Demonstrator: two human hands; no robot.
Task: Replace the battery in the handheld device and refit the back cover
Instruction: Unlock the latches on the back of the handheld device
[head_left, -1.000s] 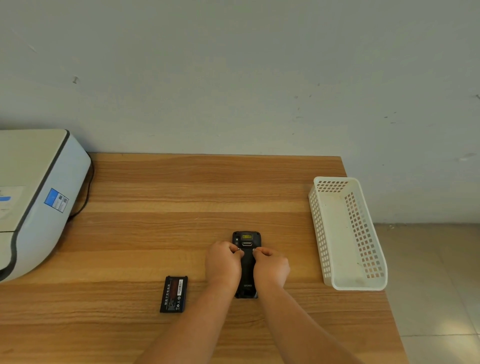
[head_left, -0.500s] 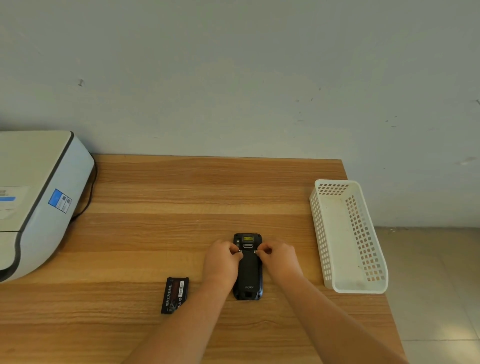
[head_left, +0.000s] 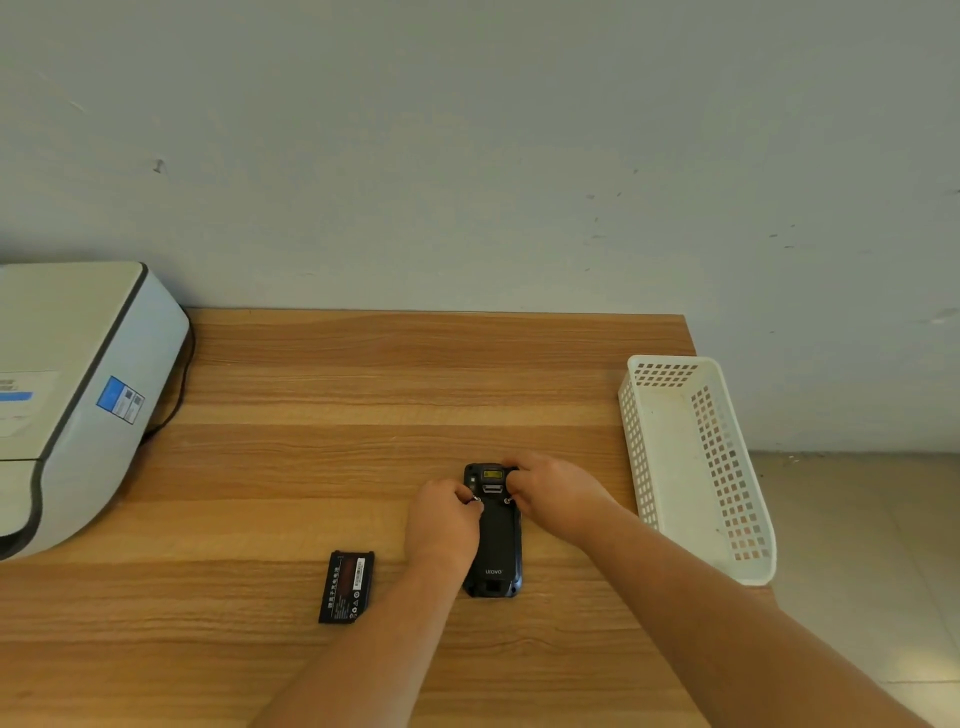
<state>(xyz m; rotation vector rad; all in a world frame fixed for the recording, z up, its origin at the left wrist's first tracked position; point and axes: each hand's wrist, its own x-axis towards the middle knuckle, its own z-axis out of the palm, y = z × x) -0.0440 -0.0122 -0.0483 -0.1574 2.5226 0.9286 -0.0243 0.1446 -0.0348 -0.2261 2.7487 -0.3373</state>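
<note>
Wooden table (head_left: 363, 395): both hands pinching device (head_left: 493, 540) latches, seemingly; fingertips hidden.

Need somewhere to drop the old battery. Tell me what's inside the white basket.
The white basket looks bare: only its pale, slightly smudged floor shows. The strip just behind its near end wall is hidden from this angle.

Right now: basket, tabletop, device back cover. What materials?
Basket: white moulded plastic, by its perforated grid walls. Tabletop: wood-grain surface, probably laminate; veneer possible. Back cover: matte black plastic, maybe rubberised, with printed logo.
</note>
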